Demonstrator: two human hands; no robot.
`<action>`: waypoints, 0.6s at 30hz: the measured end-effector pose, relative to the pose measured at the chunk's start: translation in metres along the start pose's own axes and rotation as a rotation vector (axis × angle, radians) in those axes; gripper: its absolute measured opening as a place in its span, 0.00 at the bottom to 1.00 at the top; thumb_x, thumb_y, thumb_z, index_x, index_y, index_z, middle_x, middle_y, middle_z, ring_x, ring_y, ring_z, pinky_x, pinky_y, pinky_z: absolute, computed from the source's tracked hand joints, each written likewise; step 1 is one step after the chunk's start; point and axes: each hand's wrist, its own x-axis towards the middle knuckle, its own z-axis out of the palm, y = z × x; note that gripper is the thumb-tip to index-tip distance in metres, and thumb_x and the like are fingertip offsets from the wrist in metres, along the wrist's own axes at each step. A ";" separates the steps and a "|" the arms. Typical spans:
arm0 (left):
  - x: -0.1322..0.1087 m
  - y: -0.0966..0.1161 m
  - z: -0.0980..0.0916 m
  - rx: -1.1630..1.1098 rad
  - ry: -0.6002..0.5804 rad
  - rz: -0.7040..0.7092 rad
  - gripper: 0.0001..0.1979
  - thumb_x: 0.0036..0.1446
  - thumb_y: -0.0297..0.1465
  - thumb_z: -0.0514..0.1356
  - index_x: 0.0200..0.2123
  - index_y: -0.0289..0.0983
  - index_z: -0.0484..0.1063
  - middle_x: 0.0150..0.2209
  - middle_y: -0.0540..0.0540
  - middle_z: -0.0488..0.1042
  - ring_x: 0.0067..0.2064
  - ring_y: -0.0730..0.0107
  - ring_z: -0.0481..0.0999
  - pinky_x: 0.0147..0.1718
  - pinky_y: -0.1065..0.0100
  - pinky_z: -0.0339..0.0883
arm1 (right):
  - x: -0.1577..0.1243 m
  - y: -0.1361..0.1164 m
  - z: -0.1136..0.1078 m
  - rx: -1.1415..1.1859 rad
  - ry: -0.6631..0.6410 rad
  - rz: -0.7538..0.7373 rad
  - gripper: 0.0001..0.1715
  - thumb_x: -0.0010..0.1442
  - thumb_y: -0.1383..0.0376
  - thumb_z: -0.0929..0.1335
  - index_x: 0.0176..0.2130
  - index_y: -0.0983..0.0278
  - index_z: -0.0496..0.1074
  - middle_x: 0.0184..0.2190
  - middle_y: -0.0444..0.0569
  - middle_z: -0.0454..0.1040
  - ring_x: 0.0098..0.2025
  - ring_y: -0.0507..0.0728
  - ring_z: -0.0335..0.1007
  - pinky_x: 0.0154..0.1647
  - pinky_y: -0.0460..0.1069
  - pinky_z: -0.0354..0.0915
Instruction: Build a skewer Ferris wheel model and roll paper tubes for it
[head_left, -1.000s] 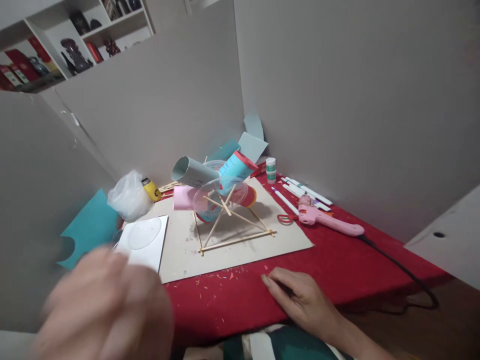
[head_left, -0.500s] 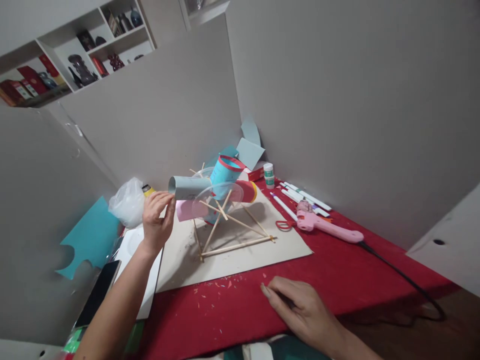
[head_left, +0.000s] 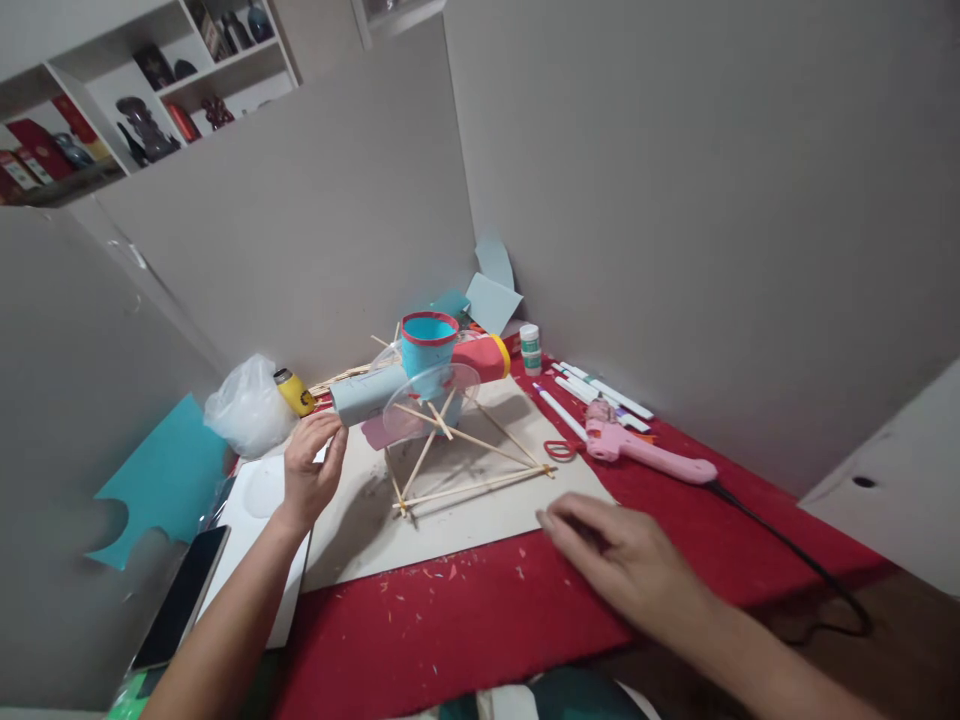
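Observation:
A wheel with clear plastic discs [head_left: 465,384] and coloured paper cups stands on a wooden stick frame [head_left: 480,486]. Its grey-blue paper tube [head_left: 369,393] points left and slightly down. The fingertips of my left hand [head_left: 311,470] are pinched at the lower rim of that tube. A blue cup with a red rim [head_left: 429,350] sits upright on top, and a red cup with a yellow rim [head_left: 484,358] points right. The pink cup [head_left: 381,432] is partly hidden. My right hand [head_left: 622,560], fingers curled together, hovers near the board's front edge, with nothing visible in it.
The frame stands on a pale board [head_left: 352,555] over a red cloth [head_left: 450,640]. To the right lie a pink glue gun [head_left: 645,455] with its cord, red-handled scissors [head_left: 560,450] and white pens [head_left: 600,390]. At left are a plastic bag [head_left: 251,405], a yellow can [head_left: 294,392] and a phone [head_left: 182,595].
The wheel has turned: the grey-blue tube's end has dipped with my left hand and the blue cup has swung upright. My right hand has moved forward and slightly right.

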 end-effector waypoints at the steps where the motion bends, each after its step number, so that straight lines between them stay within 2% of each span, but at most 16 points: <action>1: -0.002 -0.001 0.001 -0.003 -0.002 -0.007 0.06 0.62 0.30 0.58 0.36 0.38 0.75 0.36 0.43 0.79 0.41 0.62 0.78 0.45 0.56 0.72 | 0.010 0.005 -0.005 -0.065 0.028 0.009 0.13 0.65 0.61 0.63 0.29 0.60 0.69 0.23 0.44 0.72 0.23 0.52 0.68 0.25 0.46 0.61; 3: -0.006 -0.002 0.003 0.000 -0.001 -0.007 0.06 0.62 0.30 0.58 0.37 0.38 0.75 0.37 0.43 0.79 0.42 0.61 0.79 0.45 0.56 0.72 | 0.027 0.018 -0.010 -0.183 0.025 0.016 0.10 0.64 0.61 0.63 0.37 0.61 0.72 0.34 0.49 0.78 0.32 0.56 0.74 0.31 0.48 0.66; 5: -0.010 -0.001 0.004 0.027 0.010 -0.005 0.07 0.62 0.30 0.58 0.41 0.38 0.75 0.40 0.42 0.79 0.44 0.60 0.78 0.47 0.55 0.72 | 0.040 0.030 -0.009 -0.270 -0.041 0.004 0.13 0.63 0.61 0.63 0.44 0.62 0.73 0.41 0.53 0.79 0.40 0.60 0.76 0.38 0.51 0.69; 9: -0.024 0.004 -0.001 0.101 0.022 -0.053 0.15 0.61 0.31 0.59 0.51 0.37 0.70 0.48 0.38 0.76 0.51 0.57 0.75 0.51 0.53 0.69 | 0.050 0.041 0.002 -0.358 -0.225 0.011 0.15 0.63 0.63 0.63 0.46 0.66 0.74 0.41 0.55 0.78 0.42 0.61 0.76 0.40 0.52 0.69; 11: -0.035 0.010 -0.006 0.115 0.037 -0.119 0.15 0.61 0.31 0.59 0.51 0.37 0.68 0.47 0.39 0.75 0.50 0.58 0.75 0.49 0.55 0.69 | 0.051 0.042 0.006 -0.382 -0.269 0.012 0.14 0.63 0.64 0.64 0.46 0.67 0.74 0.41 0.55 0.78 0.43 0.61 0.75 0.41 0.52 0.69; 13: -0.048 0.017 -0.009 0.097 0.033 -0.188 0.10 0.61 0.31 0.59 0.46 0.37 0.70 0.42 0.41 0.76 0.44 0.61 0.76 0.44 0.60 0.71 | 0.050 0.041 0.008 -0.400 -0.276 0.003 0.14 0.64 0.65 0.63 0.44 0.67 0.74 0.40 0.55 0.78 0.43 0.61 0.75 0.41 0.51 0.68; 15: -0.059 0.027 -0.009 0.035 -0.077 -0.232 0.07 0.62 0.32 0.58 0.43 0.37 0.70 0.38 0.44 0.76 0.37 0.66 0.76 0.38 0.64 0.71 | 0.051 0.041 0.009 -0.417 -0.277 -0.006 0.13 0.64 0.65 0.63 0.43 0.67 0.75 0.38 0.55 0.78 0.41 0.60 0.75 0.40 0.51 0.68; 18: -0.068 0.039 0.000 -0.069 -0.328 -0.260 0.10 0.63 0.33 0.56 0.47 0.39 0.69 0.42 0.43 0.77 0.33 0.69 0.75 0.33 0.67 0.71 | 0.052 0.040 0.010 -0.447 -0.287 -0.009 0.14 0.65 0.66 0.62 0.43 0.67 0.75 0.38 0.55 0.77 0.40 0.60 0.75 0.39 0.50 0.67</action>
